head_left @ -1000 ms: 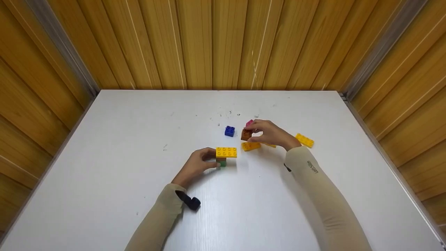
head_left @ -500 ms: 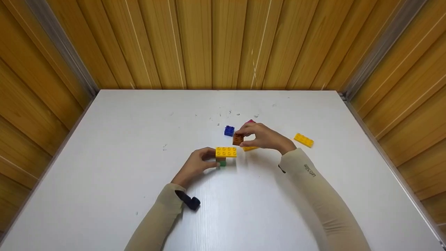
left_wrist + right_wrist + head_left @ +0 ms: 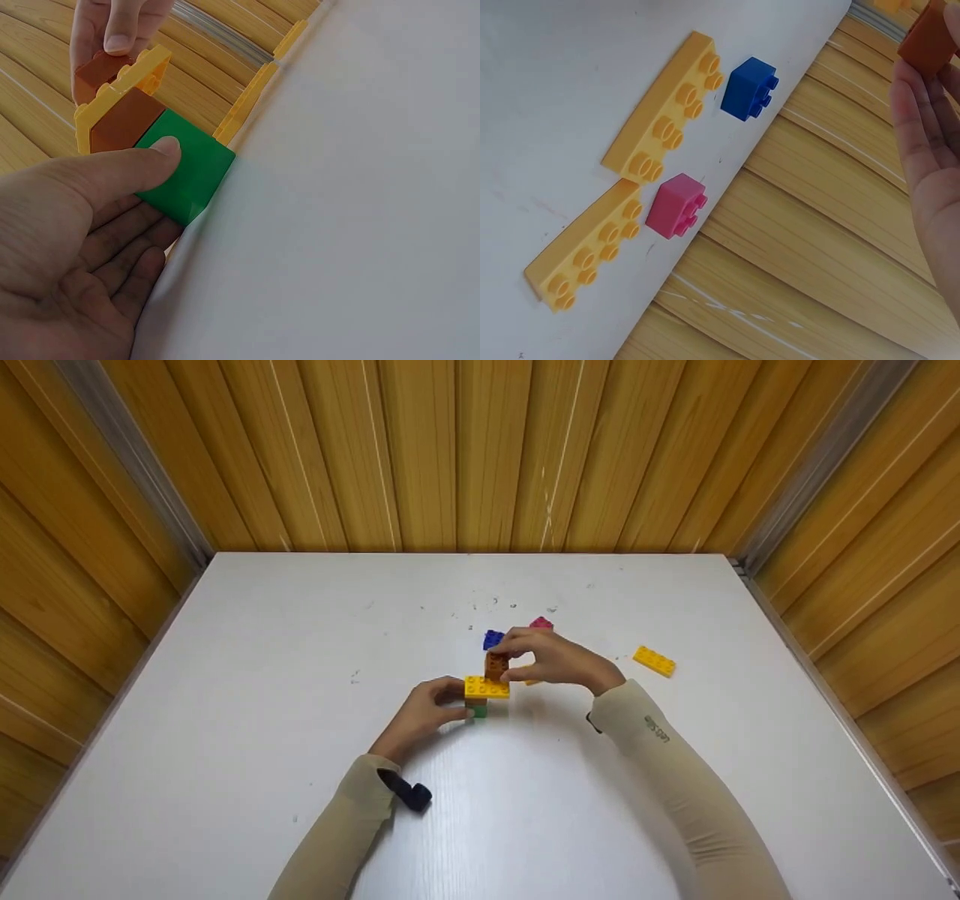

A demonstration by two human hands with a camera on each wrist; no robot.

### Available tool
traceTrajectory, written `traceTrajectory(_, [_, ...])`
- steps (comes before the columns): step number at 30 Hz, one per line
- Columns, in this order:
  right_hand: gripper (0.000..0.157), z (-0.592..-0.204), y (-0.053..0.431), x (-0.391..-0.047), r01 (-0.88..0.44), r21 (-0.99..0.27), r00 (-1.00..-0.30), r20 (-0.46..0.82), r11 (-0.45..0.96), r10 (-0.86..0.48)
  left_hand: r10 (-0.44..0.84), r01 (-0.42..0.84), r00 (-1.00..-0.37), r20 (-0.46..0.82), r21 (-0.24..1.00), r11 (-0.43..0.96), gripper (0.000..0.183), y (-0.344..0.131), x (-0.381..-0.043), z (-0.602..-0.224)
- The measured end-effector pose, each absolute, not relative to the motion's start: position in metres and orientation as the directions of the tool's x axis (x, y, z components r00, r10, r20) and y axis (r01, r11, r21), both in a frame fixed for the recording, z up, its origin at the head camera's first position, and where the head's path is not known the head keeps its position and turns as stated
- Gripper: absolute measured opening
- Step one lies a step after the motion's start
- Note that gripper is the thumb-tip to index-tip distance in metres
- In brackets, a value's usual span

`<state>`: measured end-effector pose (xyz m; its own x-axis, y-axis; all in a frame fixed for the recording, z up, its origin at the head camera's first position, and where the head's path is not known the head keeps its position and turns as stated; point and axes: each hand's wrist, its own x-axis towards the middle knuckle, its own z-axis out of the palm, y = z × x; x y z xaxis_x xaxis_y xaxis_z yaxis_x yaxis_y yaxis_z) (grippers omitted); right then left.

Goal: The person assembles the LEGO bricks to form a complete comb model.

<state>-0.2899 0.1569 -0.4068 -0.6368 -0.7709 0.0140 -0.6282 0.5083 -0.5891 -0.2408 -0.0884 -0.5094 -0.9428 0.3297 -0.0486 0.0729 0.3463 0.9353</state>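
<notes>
My left hand (image 3: 420, 716) steadies a small stack on the white table. Its thumb presses on the green brick (image 3: 196, 161) at the bottom, fingers curled behind. A brown brick (image 3: 126, 120) sits on the green one, topped by a long yellow brick (image 3: 477, 688) that juts out to the right. Between thumb and fingers, my right hand (image 3: 561, 660) pinches a second brown brick (image 3: 496, 666) right at the studs of the yellow brick's right half. In the right wrist view this held brown brick (image 3: 928, 43) shows only at the upper right corner.
Behind the stack lie a blue brick (image 3: 493, 639), partly covered by the right hand, and a pink brick (image 3: 541, 622). One loose yellow brick (image 3: 654, 661) rests farther right; other yellow (image 3: 532, 682) shows under the right hand. Wood-panelled walls (image 3: 480, 457) border the table.
My right hand has carried the brown brick left and toward me, from beside the pink brick to over the yellow brick. The left hand and the stack have stayed put.
</notes>
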Motion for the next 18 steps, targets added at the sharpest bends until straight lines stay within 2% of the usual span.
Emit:
traceTrajectory(5, [0.042, -0.406, 0.151, -0.287, -0.651, -0.59, -0.608, 0.03, 0.477, -0.793, 0.346, 0.084, -0.937, -0.034, 0.944, 0.318, 0.039, -0.089, -0.241, -0.51])
traceTrajectory(18, [0.036, -0.41, 0.137, -0.285, -0.696, -0.601, -0.532, 0.064, 0.393, -0.844, 0.344, 0.106, -0.939, -0.021, 0.932, 0.346, 0.039, -0.089, -0.242, -0.509])
